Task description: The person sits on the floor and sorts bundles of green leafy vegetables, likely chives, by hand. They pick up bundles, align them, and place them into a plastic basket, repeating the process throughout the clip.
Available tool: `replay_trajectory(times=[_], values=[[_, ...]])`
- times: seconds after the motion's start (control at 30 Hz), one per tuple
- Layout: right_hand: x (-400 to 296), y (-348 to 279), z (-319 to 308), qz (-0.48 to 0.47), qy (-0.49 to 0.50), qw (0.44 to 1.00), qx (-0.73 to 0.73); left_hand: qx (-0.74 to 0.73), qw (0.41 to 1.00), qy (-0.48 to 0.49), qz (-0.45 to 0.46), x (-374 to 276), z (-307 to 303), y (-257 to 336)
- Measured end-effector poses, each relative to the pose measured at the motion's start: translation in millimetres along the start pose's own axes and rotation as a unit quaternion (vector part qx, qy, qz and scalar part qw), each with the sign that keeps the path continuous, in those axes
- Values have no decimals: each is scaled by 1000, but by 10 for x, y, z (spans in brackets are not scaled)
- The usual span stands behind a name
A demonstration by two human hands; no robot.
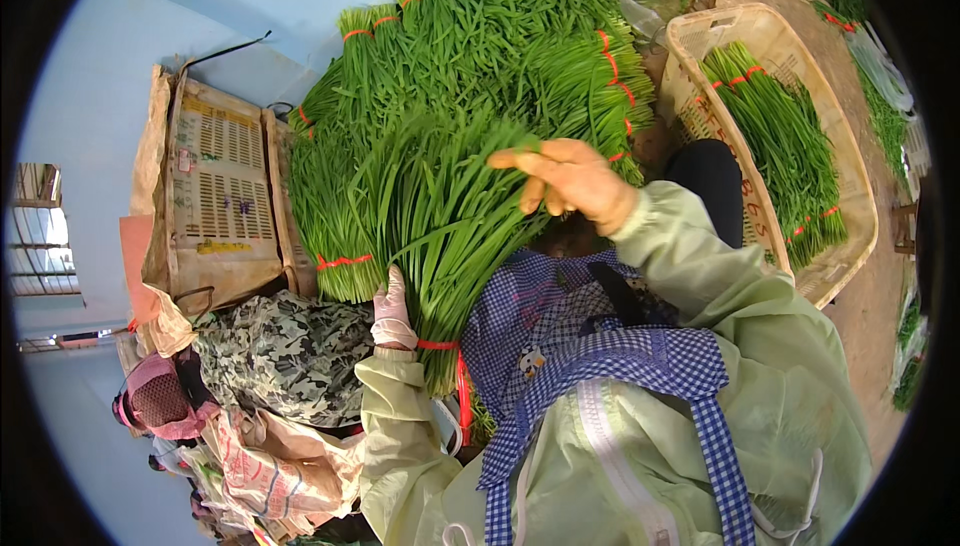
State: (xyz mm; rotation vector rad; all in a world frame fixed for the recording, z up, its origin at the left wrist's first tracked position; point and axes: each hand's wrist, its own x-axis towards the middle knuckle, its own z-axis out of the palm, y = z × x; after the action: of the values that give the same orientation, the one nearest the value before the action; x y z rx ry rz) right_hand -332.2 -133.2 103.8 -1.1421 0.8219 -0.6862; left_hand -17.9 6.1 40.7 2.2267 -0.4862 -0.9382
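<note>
A bundle of garlic chives (442,246) lies in front of me, its leaf tips fanned away and a red tie (438,345) around its stem end. My left hand (393,313), in a pale thin glove, grips the bundle's left side just above that tie; part of the hand is hidden behind the stems. Over the bundle's right edge is my right hand (581,180), in an orange glove, slightly blurred. Its fingers are apart among the loose leaf tips, and I see nothing firmly held. Beneath and beyond lies a heap of tied chive bundles (465,51).
A plastic crate (851,171) at right holds chive bundles. Other crates (225,193) stand on edge at left by the blue wall (105,103). A person in a pink head covering (161,396) and camouflage clothing (292,358) is close on my left, near a woven sack (281,463).
</note>
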Motion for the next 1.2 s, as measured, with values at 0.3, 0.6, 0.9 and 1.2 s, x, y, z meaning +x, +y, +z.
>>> replay_trajectory(times=[0.3, 0.6, 0.9, 1.2], values=[[-114, -163, -256, -265, 71, 819, -504, -83, 992, -67, 69, -338, 100, 308], [718, -72, 598, -390, 66, 634, -665, -6, 994, -14, 110, -375, 180, 311], [395, -76, 445, 58, -128, 971, 193, 1, 983, -70, 168, -325, 197, 269], [-319, 98, -424, -127, 121, 635, -753, -62, 994, -50, 77, -395, 143, 402]])
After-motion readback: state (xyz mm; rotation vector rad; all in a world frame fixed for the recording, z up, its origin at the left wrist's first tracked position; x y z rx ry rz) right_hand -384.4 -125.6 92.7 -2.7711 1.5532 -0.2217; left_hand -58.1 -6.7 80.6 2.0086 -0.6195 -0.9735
